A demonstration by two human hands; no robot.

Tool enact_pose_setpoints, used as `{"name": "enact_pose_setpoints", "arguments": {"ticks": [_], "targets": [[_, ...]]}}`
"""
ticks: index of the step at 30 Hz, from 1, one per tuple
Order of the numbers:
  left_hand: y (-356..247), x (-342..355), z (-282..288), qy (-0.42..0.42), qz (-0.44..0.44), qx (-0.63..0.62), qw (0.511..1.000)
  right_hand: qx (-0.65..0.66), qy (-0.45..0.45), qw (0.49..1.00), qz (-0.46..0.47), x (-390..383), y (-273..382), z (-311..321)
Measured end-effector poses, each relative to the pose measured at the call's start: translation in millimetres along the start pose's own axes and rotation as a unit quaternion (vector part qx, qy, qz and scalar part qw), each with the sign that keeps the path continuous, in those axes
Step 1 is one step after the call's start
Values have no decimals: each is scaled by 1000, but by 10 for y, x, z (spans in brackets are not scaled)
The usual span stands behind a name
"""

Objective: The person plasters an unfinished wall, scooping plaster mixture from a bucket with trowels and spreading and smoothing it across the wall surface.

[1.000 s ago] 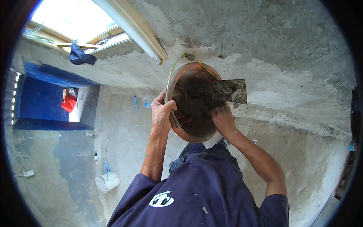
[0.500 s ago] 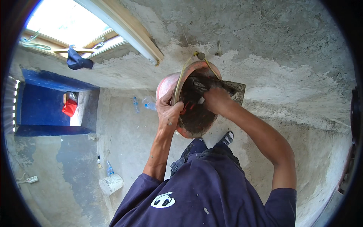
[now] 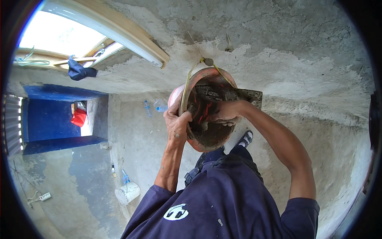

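Note:
An orange-pink bucket [image 3: 205,144], tilted with its mouth toward me, has dark wet mortar [image 3: 217,133] smeared inside. My left hand [image 3: 177,121] is closed on its left rim, thumb over the edge. My right hand [image 3: 227,111] reaches into the mouth, fingers curled and partly hidden; what they hold, if anything, I cannot make out. Across the upper part of the mouth lies a mortar-coated flat tool [image 3: 251,96], its squarish plate poking out past the right rim. A yellow handle cord [image 3: 186,89] rises to a round grey knob [image 3: 208,61] above the bucket.
Rough plastered wall [image 3: 286,47] rises ahead. Left are a window frame [image 3: 147,47], a dark blue cap [image 3: 80,71] and a blue recess [image 3: 51,119] with a red bag [image 3: 78,117]. Plastic bottles [image 3: 160,105], a white bucket [image 3: 128,194] and a power strip [image 3: 44,196] lie around.
My right hand has shifted lower inside the bucket, away from the flat tool, and its fingertips now show. My left hand keeps its hold. The view has shifted slightly.

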State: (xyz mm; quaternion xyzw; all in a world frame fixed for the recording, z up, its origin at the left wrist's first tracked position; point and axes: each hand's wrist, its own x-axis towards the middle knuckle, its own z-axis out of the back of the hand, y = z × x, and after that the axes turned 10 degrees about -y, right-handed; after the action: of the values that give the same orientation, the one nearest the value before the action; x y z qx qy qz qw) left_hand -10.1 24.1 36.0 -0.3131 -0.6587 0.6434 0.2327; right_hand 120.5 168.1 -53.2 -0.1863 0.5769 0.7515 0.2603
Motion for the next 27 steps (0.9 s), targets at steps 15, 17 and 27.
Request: {"name": "enact_pose_setpoints", "arguments": {"ticks": [15,17,27], "targets": [[-67,-84,219,-47,5,-65,997,-17,-320,945,-56,-806,-107,-309],[-40,-79,143,-37,6,-79,996,20,-344,939,-22,-700,-179,-396],[-211,-95,148,-35,-10,-99,994,119,-310,943,-22,-603,-20,-466]]}}
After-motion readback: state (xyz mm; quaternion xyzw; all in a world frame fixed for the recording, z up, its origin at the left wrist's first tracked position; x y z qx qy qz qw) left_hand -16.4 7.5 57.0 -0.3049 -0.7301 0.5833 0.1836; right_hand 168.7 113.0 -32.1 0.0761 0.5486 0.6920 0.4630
